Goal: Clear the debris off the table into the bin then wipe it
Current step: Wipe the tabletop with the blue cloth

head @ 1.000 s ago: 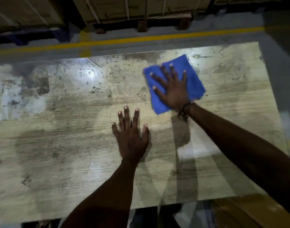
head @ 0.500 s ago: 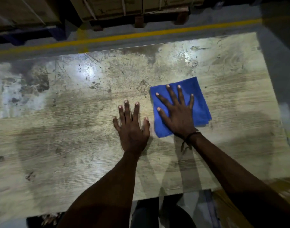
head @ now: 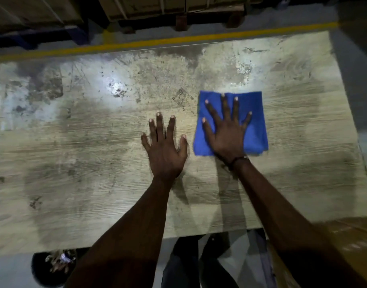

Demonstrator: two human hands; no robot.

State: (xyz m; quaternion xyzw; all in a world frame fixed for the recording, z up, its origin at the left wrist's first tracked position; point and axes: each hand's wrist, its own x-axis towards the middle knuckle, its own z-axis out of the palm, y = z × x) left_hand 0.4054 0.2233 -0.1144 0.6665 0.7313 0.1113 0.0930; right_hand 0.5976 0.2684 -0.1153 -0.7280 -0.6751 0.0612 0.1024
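Right hand (head: 228, 129) flat with fingers spread, grip not closed, pressing blue cloth (head: 255, 121) onto the stained wooden table (head: 74, 163) right of centre, left hand (head: 164, 150) flat and splayed on bare table just beside cloth, bin (head: 51, 269) below near edge.

No legible text, label, brand or number anywhere.

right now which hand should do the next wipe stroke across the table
Right. The right hand already lies flat with spread fingers on the blue cloth, while the left hand rests bare on the table beside it, probably just bracing.
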